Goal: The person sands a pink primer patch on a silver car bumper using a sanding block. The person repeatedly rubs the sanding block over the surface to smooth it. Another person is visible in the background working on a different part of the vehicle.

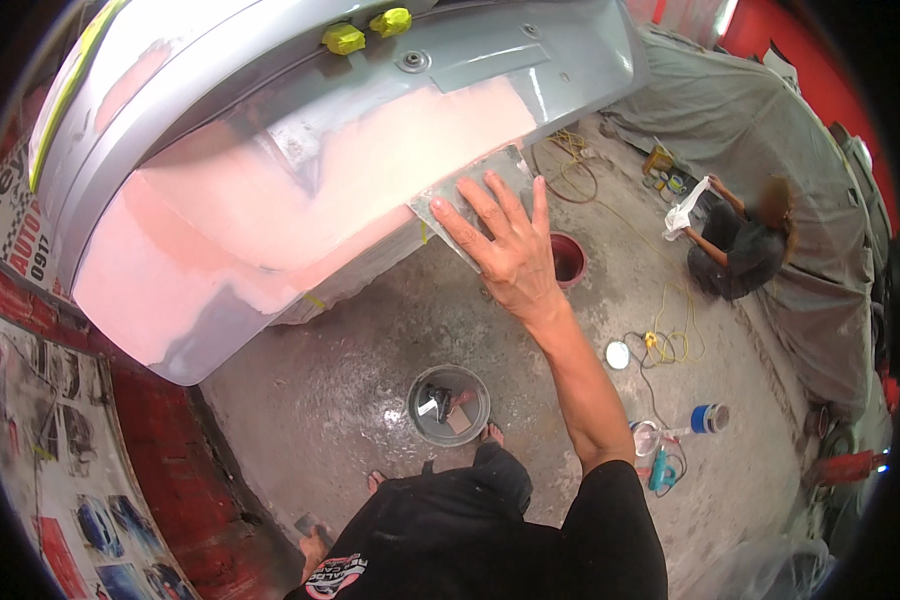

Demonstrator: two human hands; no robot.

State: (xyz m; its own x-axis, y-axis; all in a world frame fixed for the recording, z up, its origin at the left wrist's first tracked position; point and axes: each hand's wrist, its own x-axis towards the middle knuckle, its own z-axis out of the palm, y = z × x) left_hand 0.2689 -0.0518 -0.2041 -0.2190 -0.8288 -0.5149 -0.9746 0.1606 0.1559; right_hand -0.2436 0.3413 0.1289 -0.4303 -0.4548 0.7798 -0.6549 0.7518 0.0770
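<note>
The right hand [515, 255], fingers spread, lies on a grey sheet [514, 170] reaching past the lower edge of the pink-patched car panel [310, 215]; uneven pressure there could tip it and nick that edge. Lower, the left hand [313, 550] seems closed around a small grey block [308, 523], poorly seen. A foot [495, 434] could slip on the wet floor [355, 365] beside the bucket [481, 402].

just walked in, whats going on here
The person's right hand is spread over a flat grey sheet, at the edge of a car panel patched in pink. The left hand is low at the side, by a small dark piece it may be holding. A bucket stands on the floor. Off to the right, another person is holding a white cloth.
</note>
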